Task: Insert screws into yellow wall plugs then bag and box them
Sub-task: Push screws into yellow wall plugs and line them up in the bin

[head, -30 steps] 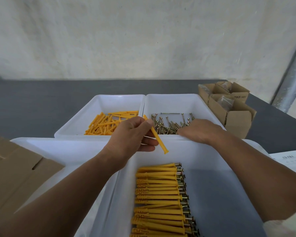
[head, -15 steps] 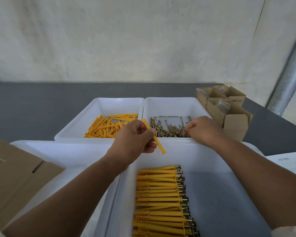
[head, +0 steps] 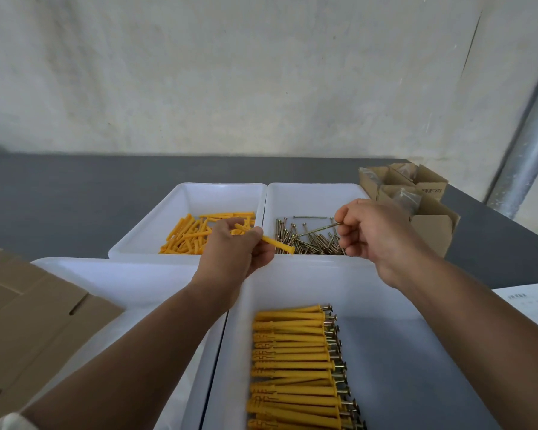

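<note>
Biggest item first: near white bin [head: 385, 293] at 6 o'clock holds a neat row of finished plug+screw sets [head: 295, 364], approx. a dozen-plus, heads facing right, so the insertion stage looks well under way but nowhere near done. A second white bin [head: 121, 277] at 8 o'clock shows nothing inside where visible, w/ flat cardboard [head: 28, 321] lying over its left side. At 12 o'clock, two supply bins side by side: left bin [head: 174, 212] has a loose heap of yellow wall plugs [head: 190, 235], right bin [head: 311, 197] a pile of screws [head: 308, 243]; both still stocked, so plenty left to assemble. Cardboard boxes [head: 429, 225] at 2 o'clock stand open w/ clear bags [head: 409, 198] in them; contents too small to tell, so bagging/boxing progress is unclear. Left hand [head: 233, 256] is curled, fingers pinching one yellow plug [head: 274, 242] w/ open end pointing right. Right hand [head: 376, 234] is loosely fisted, thumb and forefinger nipping one screw [head: 319, 229] by its head end, tip aimed toward the plug; the two are apart, not yet mated. Writing: dark print on a box flap at 2 o'clock and on a paper sheet [head: 528, 305] at 4 o'clock, both unreadable.
</note>
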`<state>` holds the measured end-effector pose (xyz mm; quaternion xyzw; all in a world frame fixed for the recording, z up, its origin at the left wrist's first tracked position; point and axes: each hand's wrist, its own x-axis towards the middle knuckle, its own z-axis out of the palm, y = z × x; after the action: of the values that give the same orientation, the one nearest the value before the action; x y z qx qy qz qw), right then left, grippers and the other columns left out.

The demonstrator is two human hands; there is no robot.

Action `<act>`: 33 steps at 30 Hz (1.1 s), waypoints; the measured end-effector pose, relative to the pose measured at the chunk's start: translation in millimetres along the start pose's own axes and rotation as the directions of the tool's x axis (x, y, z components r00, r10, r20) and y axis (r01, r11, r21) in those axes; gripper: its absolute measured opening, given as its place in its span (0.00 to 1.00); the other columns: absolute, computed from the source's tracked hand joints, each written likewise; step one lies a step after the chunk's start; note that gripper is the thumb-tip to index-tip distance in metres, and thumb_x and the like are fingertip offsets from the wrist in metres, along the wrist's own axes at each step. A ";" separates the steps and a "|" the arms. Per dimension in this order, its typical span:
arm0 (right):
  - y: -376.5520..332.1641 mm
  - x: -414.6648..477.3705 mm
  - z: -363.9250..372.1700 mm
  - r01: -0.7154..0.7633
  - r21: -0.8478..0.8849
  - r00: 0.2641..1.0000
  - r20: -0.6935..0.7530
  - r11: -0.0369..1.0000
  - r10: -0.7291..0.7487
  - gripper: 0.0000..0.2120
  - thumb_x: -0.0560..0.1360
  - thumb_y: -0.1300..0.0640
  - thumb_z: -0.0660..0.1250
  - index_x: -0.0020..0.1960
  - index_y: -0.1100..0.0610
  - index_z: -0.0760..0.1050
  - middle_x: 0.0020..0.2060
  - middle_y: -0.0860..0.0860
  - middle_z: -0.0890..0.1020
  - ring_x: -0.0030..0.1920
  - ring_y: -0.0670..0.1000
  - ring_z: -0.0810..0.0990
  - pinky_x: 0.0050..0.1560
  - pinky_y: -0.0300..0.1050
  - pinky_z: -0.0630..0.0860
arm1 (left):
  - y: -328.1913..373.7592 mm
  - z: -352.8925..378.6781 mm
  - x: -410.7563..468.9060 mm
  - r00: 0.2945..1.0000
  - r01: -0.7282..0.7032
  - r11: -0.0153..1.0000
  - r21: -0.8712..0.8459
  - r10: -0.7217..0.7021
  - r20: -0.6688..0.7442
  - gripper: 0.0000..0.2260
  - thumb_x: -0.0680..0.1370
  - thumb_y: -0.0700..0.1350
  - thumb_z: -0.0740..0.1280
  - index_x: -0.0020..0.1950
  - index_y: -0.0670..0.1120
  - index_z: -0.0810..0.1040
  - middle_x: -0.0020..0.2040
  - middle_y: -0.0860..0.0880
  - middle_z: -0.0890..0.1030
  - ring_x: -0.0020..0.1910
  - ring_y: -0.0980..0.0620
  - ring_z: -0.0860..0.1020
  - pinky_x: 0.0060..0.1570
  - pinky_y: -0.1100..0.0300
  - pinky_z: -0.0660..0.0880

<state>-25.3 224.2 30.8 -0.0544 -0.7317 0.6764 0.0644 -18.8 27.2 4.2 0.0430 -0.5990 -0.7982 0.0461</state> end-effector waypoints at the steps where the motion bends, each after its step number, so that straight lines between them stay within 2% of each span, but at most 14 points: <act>1: -1.0 -1.6 0.6 0.013 -0.021 1.000 0.000 1.000 -0.013 0.11 0.70 0.67 0.58 0.36 0.56 0.76 0.25 0.49 0.77 0.24 0.47 0.74 0.23 0.38 0.71 | 0.0 -0.5 0.6 1.000 0.006 1.000 -0.030 -0.007 -0.017 0.12 0.80 0.37 0.66 0.62 0.45 0.69 0.36 0.42 0.80 0.29 0.54 0.80 0.31 0.64 0.78; 6: -7.1 -4.3 2.1 0.061 -0.077 0.998 -0.018 0.995 -0.062 0.11 0.68 0.66 0.58 0.32 0.55 0.75 0.24 0.49 0.76 0.24 0.47 0.73 0.23 0.38 0.70 | -0.9 -3.4 6.0 0.997 0.017 0.994 -0.107 -0.025 -0.072 0.13 0.81 0.37 0.64 0.64 0.44 0.69 0.39 0.42 0.78 0.30 0.55 0.80 0.31 0.64 0.78; 17: -4.5 -6.5 8.3 0.078 -0.147 0.996 -0.040 0.986 -0.084 0.12 0.68 0.65 0.60 0.34 0.53 0.78 0.24 0.47 0.79 0.25 0.46 0.77 0.25 0.39 0.72 | -2.5 -3.5 7.9 0.996 0.019 0.997 -0.080 -0.026 -0.083 0.12 0.80 0.37 0.65 0.63 0.44 0.70 0.37 0.43 0.80 0.31 0.54 0.82 0.31 0.64 0.78; 22: -3.8 -8.6 8.5 0.085 -0.144 0.994 -0.054 0.986 -0.094 0.11 0.70 0.64 0.61 0.35 0.53 0.80 0.25 0.47 0.80 0.26 0.45 0.78 0.27 0.39 0.74 | -0.7 -4.8 6.7 0.997 0.030 0.992 -0.126 -0.039 -0.071 0.13 0.80 0.37 0.65 0.64 0.39 0.70 0.29 0.47 0.82 0.32 0.54 0.83 0.31 0.63 0.79; 28: -4.7 -12.1 11.7 0.070 -0.112 0.997 -0.021 0.991 -0.072 0.13 0.72 0.66 0.61 0.39 0.55 0.82 0.29 0.48 0.83 0.27 0.45 0.78 0.26 0.38 0.75 | 2.3 -4.4 5.4 0.998 0.027 0.979 -0.203 -0.039 -0.051 0.08 0.81 0.36 0.63 0.59 0.36 0.72 0.30 0.45 0.82 0.32 0.52 0.84 0.32 0.63 0.79; 31: -4.4 -14.4 13.6 0.057 -0.121 0.998 0.017 0.991 -0.055 0.13 0.73 0.67 0.60 0.41 0.55 0.81 0.32 0.50 0.84 0.28 0.46 0.79 0.27 0.39 0.74 | 1.7 -4.9 5.2 0.998 0.023 0.978 -0.209 -0.035 -0.053 0.07 0.81 0.36 0.64 0.58 0.36 0.72 0.31 0.44 0.82 0.33 0.51 0.84 0.32 0.62 0.79; 33: -4.2 -15.1 14.0 0.050 -0.136 0.998 0.039 0.989 -0.045 0.13 0.74 0.66 0.60 0.43 0.55 0.81 0.34 0.51 0.85 0.28 0.46 0.79 0.28 0.39 0.75 | 1.2 -4.6 5.2 0.999 0.020 0.981 -0.192 -0.029 -0.046 0.04 0.81 0.36 0.64 0.54 0.36 0.73 0.31 0.44 0.82 0.33 0.51 0.84 0.32 0.62 0.79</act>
<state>-12.7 207.6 33.6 -0.0290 -0.7787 0.6235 0.0636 -23.3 21.8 4.0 0.0650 -0.5174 -0.8515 0.0547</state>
